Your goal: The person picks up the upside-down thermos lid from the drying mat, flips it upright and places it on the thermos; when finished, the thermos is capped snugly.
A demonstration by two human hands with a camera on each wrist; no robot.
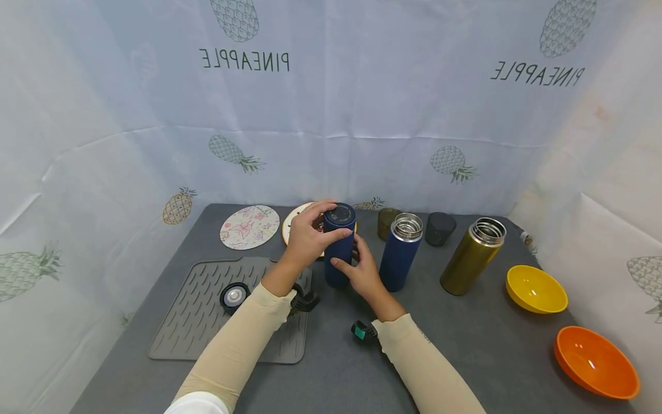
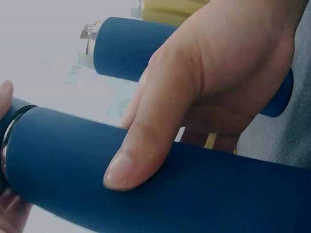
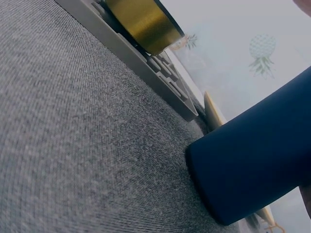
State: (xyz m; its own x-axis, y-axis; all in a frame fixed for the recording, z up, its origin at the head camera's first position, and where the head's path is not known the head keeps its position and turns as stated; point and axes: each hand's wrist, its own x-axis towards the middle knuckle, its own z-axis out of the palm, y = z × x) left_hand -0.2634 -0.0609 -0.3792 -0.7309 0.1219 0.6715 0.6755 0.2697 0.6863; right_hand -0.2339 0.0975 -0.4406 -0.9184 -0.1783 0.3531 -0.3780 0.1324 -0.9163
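the dark blue flask [image 1: 338, 253] stands upright on the grey worktop [image 1: 465, 356], just beside the ribbed mat [image 1: 207, 310]; the left hand [image 1: 307, 238] curls its fingers [image 1: 323, 207] over the flask's lid [image 1: 340, 214], thumb against the upper wall; the right hand [image 1: 364, 273] clamps the lower body, thumb [image 2: 141, 155] pressed flat on the blue wall; a second blue flask [image 1: 400, 253], lidless, stands just right of the right hand; a gold flask [image 1: 472, 256] stands further right.
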